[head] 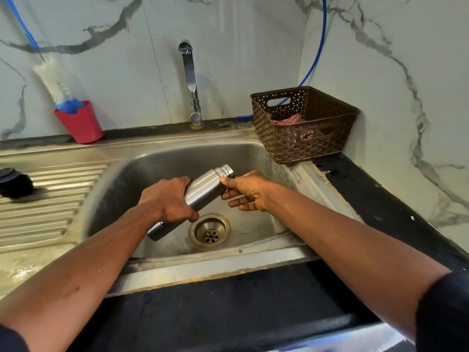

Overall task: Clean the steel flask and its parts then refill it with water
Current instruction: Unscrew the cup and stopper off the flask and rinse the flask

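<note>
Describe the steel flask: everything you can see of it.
The steel flask is a slim brushed-metal cylinder with a ridged neck whose threads are bare, so no cap is on it. It is tilted, neck up-right and base down-left, held over the sink near the drain. The left hand wraps its middle; the right hand holds its shoulder, thumb on top.

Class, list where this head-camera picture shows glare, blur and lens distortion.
Head view: the wide lens bows the sink rim; bright highlights streak the steel flask and the tap; the lower right corner is smeared; the centre is sharp.
</note>
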